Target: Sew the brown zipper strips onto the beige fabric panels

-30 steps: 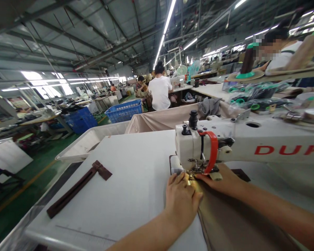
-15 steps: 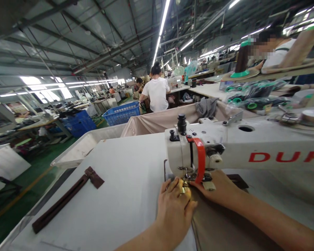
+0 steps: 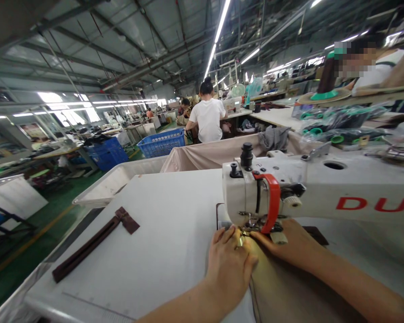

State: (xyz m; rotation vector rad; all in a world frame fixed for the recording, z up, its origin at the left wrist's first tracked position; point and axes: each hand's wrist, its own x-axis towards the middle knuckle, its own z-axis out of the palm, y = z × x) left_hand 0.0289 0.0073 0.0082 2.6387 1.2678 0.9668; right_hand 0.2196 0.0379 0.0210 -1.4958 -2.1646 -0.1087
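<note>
Under the needle area of a white sewing machine (image 3: 323, 179) lies brown fabric (image 3: 283, 287), lit yellow near the presser foot. My left hand (image 3: 230, 264) rests at the fabric's left edge, just in front of the foot, fingers bent and close together; what its fingertips hold, if anything, is hidden. My right hand (image 3: 286, 242) reaches in from the right, partly behind the red guard (image 3: 272, 202), with its thumb and finger by the foot on the fabric. Its other fingers are hidden. A dark brown zipper strip (image 3: 87, 246) lies on the white table (image 3: 168, 215) at left.
Behind the table stand a white bin (image 3: 104, 184) and a cloth-lined bin (image 3: 208, 154). A blue basket (image 3: 161, 143) is near a seated person in white (image 3: 207, 119). Another person (image 3: 380, 67) is at the upper right, behind a thread cone (image 3: 327, 80).
The view has shifted slightly, so the machine, table and hands appear farther right. Both hands keep nearly the same place by the presser foot.
</note>
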